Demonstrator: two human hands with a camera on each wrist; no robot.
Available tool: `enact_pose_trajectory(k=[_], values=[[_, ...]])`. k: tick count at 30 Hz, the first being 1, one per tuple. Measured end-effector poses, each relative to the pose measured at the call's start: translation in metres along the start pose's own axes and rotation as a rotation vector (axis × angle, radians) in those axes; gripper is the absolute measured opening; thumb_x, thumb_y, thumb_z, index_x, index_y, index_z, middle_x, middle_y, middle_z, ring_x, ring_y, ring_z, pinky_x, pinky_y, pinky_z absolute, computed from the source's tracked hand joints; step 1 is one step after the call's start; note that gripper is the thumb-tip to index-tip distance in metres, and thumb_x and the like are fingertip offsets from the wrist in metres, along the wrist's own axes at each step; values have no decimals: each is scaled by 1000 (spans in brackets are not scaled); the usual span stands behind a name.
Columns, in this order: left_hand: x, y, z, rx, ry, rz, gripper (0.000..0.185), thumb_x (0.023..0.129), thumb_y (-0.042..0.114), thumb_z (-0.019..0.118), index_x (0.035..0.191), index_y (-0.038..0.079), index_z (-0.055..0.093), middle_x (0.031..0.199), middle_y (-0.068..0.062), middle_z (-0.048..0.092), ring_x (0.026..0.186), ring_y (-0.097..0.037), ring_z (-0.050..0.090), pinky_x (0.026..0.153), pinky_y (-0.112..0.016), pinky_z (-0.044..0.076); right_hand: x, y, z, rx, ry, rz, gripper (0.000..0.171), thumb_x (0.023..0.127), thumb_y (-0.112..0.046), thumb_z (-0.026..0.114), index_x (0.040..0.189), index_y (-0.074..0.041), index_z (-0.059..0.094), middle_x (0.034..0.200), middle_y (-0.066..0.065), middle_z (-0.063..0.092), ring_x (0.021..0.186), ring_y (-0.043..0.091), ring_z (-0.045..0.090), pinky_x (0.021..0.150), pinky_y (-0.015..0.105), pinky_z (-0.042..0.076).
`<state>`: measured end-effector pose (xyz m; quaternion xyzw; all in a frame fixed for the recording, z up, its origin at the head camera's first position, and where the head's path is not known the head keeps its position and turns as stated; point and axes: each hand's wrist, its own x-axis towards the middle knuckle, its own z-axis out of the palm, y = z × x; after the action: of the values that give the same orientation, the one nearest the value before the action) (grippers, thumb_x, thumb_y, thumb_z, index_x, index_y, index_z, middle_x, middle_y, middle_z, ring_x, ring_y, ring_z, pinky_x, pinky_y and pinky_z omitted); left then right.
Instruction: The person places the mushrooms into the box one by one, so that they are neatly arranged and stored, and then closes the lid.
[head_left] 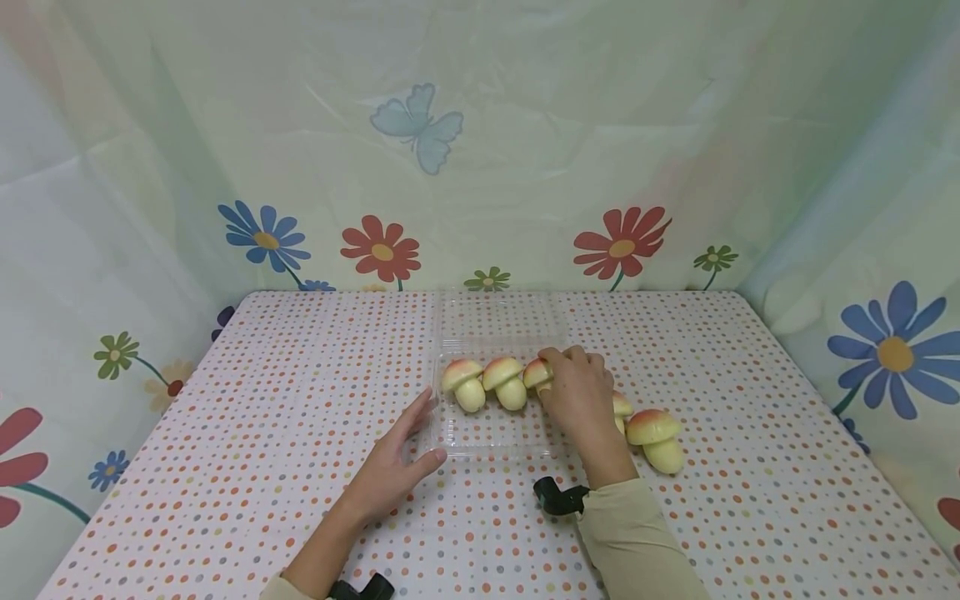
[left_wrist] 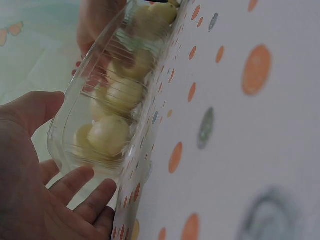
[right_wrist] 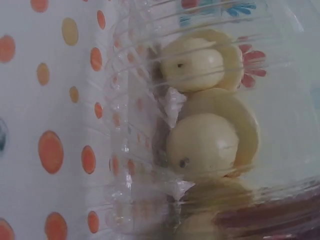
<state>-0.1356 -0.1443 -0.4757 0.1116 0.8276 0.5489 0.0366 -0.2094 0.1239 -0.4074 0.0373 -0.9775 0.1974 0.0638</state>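
From the head view I see a clear plastic container (head_left: 491, 417) lying open on the dotted table (head_left: 262, 467), its lid folded back toward the flowered backdrop (head_left: 480, 167). My left hand (head_left: 397, 462) rests flat against the container's near left corner, fingers straight and relaxed, thumb along the front edge; it grasps nothing and seems to be there only to brace the light tray so it does not slide. The left wrist view bears this out: the palm and fingers lie beside the rounded plastic wall, with pale mushroom stems visible through it. My right hand (head_left: 577, 396) is down over the right end of the tray, fingers curled round a third toy mushroom (head_left: 536, 372), which sits in line with two mushrooms already in the tray (head_left: 483, 383), caps toward the back and stems toward me. I judge the row is being kept neat so the pieces fit side by side. The right wrist view shows two stems (right_wrist: 200, 105) close up through ribbed plastic, but the fingers themselves are blurred at the bottom edge, so I cannot be sure how firm the grip is. Two more mushrooms lie on the table just right of the tray, one mostly hidden behind the wrist, the other (head_left: 656, 437) in plain sight.
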Motion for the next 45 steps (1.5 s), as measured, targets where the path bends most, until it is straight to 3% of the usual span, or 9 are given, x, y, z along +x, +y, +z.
enact_pose_trajectory(k=[10, 24, 32, 45], values=[[0, 1, -1, -5, -4, 17, 83, 99, 26, 69, 166, 30, 21, 168, -2, 36, 154, -34, 35, 124, -65, 23, 0, 3, -9, 22, -8, -21, 59, 84, -9, 74, 142, -8, 61, 134, 28, 57, 122, 52, 52, 94, 68, 48], [-1, 0, -1, -11, -9, 1, 83, 99, 27, 70, 166, 31, 21, 168, 0, 35, 154, -33, 35, 124, -65, 22, -4, 1, -29, 66, 9, -26, 60, 89, -16, 78, 146, -8, 57, 139, 30, 53, 126, 53, 51, 94, 66, 49], [-1, 0, -1, -15, -13, 5, 83, 99, 26, 69, 166, 31, 20, 168, 0, 35, 155, -32, 34, 124, -65, 22, -4, 5, -38, 123, -5, 9, 61, 92, -17, 75, 149, -10, 54, 146, 28, 48, 134, 52, 45, 102, 67, 46], [-1, 1, -1, -9, -10, -5, 84, 99, 26, 70, 166, 31, 20, 168, -1, 35, 155, -33, 34, 124, -65, 22, -9, 13, -55, 146, 37, 17, 61, 94, -15, 73, 151, -6, 51, 149, 33, 44, 137, 56, 42, 105, 69, 45]])
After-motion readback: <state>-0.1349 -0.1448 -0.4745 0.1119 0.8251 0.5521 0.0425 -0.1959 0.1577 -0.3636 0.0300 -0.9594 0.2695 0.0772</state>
